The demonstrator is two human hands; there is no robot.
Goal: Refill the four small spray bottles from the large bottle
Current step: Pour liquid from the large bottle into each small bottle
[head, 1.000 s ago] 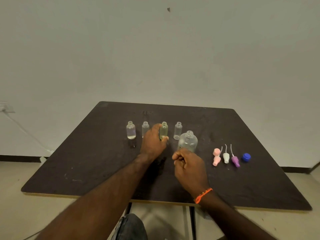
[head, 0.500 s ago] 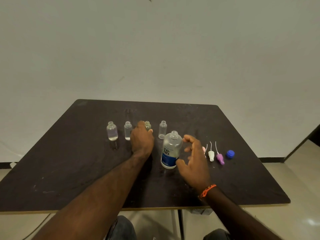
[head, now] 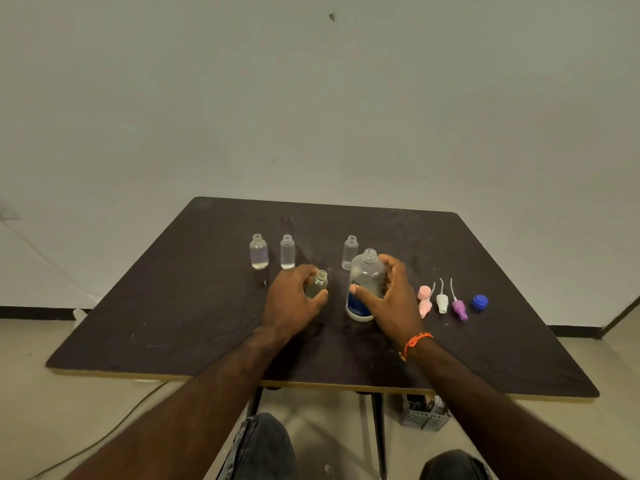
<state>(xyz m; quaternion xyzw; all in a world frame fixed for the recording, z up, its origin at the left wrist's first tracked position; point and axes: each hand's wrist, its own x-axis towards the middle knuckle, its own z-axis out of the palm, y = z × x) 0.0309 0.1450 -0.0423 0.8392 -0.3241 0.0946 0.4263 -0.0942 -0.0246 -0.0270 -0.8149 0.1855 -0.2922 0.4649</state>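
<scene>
Left hand (head: 294, 303) grips a small yellowish bottle (head: 317, 285), pulled out of the back row toward the person; cap off, neck open, upright or near it. Right hand (head: 394, 299) wraps the large bottle (head: 365, 282), thumb across the front, fingers round the far side. Large bottle stands on the table (head: 173, 306), uncapped, just right of the held small one, not touching it.

Three other small bottles in the back row, all uncapped: far-left one (head: 258, 251) and the next (head: 287, 252) each show some clear liquid low down; third (head: 349, 252) sits just behind the large bottle, fill level unclear. Gap in the row where the yellowish one belongs.

Right of the large bottle: pink spray heads (head: 424, 301), white spray head (head: 442, 301), purple spray head (head: 459, 306), dip tubes pointing away, then a blue cap (head: 480, 302).

Risks, my read:
- both necks narrow, no funnel in view, so pour likely overshoots and spills on table
- large bottle looks mostly empty, needs steep tilt, liquid may come in a gulp
- small bottle is light; weak grip and it tips
- right elbow sweep could knock the spray heads

Labelling: blue label low on the large bottle, dark letters above it partly behind the thumb, not readable. No other writing seen.
</scene>
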